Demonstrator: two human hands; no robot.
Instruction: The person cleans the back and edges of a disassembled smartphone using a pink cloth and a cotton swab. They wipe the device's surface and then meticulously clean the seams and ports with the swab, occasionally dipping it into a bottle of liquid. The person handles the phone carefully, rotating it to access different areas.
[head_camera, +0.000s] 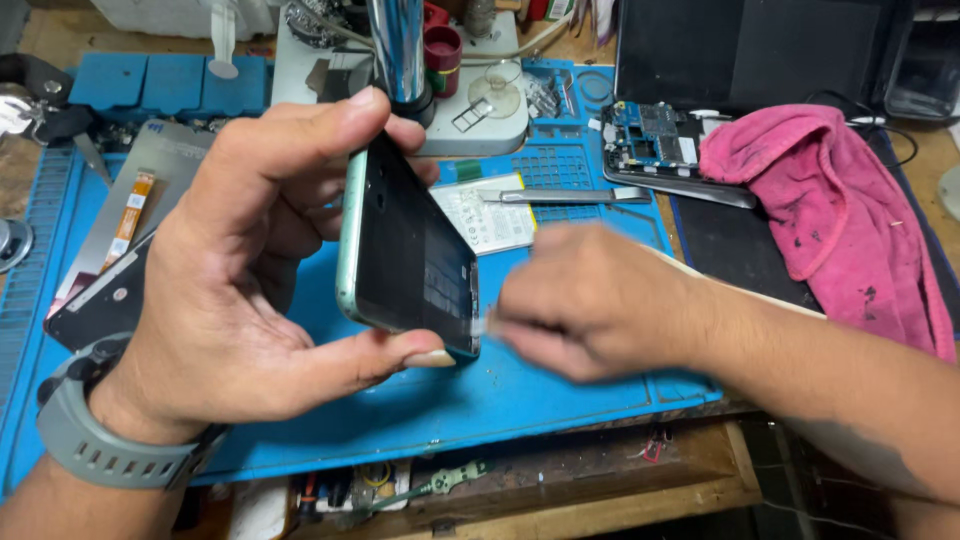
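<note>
My left hand (235, 270) holds a phone (405, 245) with a mint-green frame on its edge above the blue work mat (520, 385), thumb under it and fingers over its top. The phone's dark inner side faces right. My right hand (590, 300) is blurred and pinches something small and pale (482, 324) at the phone's lower right edge; what it is I cannot tell. A grey watch (95, 430) sits on my left wrist.
A pink cloth (830, 210) lies at the right, next to a blue circuit board (650, 135). Metal tweezers (575, 196) and a white battery (490, 215) rest behind the phone. A chrome post (398, 45) stands at the back. A dark phone part (95, 300) with an orange flex cable (130, 215) lies at left.
</note>
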